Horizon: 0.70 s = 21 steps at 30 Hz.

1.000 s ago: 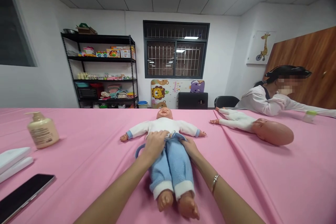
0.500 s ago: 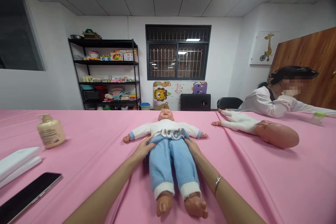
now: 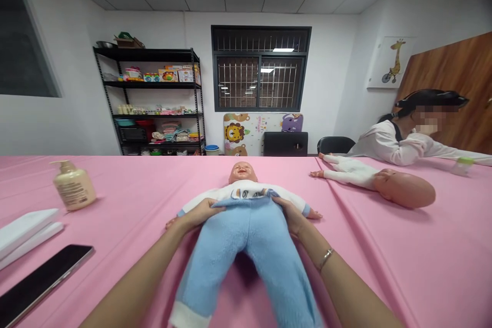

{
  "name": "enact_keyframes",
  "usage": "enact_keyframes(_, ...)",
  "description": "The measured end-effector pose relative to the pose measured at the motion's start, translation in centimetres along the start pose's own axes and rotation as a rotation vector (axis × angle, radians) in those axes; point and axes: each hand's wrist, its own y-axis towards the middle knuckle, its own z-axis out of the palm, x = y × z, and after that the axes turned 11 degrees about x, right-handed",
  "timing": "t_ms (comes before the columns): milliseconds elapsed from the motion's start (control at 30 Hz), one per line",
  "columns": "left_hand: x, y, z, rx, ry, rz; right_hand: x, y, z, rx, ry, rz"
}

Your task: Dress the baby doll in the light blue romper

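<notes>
A baby doll point(image 3: 243, 171) lies on its back before me, head away from me, its arms spread to the sides. It wears a white top point(image 3: 207, 196) with blue cuffs and fluffy blue trousers point(image 3: 246, 236) with white hems. My left hand point(image 3: 203, 212) is closed on the waistband at its left side. At the other end of the waistband, my right hand point(image 3: 289, 213), below a silver bracelet point(image 3: 326, 258), grips the fabric too. The trousers' waist is pulled up over the lower part of the top. The doll's feet are out of view.
On the pink tablecloth point(image 3: 126, 205) to the left are a pump bottle point(image 3: 74, 186), folded white cloths point(image 3: 28, 233) and a phone point(image 3: 42, 282). A second doll point(image 3: 405, 188) lies to the right, near a seated person point(image 3: 400, 138). A shelf rack point(image 3: 154, 84) stands behind.
Both hands have pulled the waistband upward, and the trousers look stretched toward me with the legs spread apart. The doll's legs have lifted, and its feet have left the view.
</notes>
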Motion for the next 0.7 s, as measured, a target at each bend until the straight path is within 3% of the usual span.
enact_keyframes(100, -0.6, -1.0, -1.0, 0.083, -0.04, -0.009, 2.3, -1.6, -0.2, 0.219, -0.002, 0.024)
enact_keyframes(200, -1.0, -0.8, -0.5, -0.032, -0.186, 0.092, 4.3, -2.3, 0.6, 0.379, -0.063, -0.089)
enact_keyframes(267, -1.0, 0.0, 0.3, -0.127, -0.163, 0.151, 4.7, -1.9, 1.1, 0.31, -0.081, -0.159)
enact_keyframes(367, -0.8, 1.2, 1.4, -0.293, 0.099, 0.149, 3.7, -0.6, 1.3, 0.01, -0.232, -0.219)
enact_keyframes(467, -0.7, 1.8, 2.2, -0.453, 0.343, -0.001, 2.0, 0.5, 1.0, -0.197, -0.49, -0.152)
enact_keyframes(533, -0.8, 1.9, 2.6, -0.497, 0.385, -0.129, 1.4, 0.7, 1.0, -0.286, -0.588, -0.062)
enact_keyframes(600, -0.8, 1.8, 3.0, -0.492, 0.325, -0.155, 1.2, 0.5, 1.2, -0.308, -0.585, -0.019)
enact_keyframes(700, -0.6, 1.8, 3.2, -0.436, 0.035, -0.004, 1.6, -0.2, 1.7, -0.143, -0.408, -0.013)
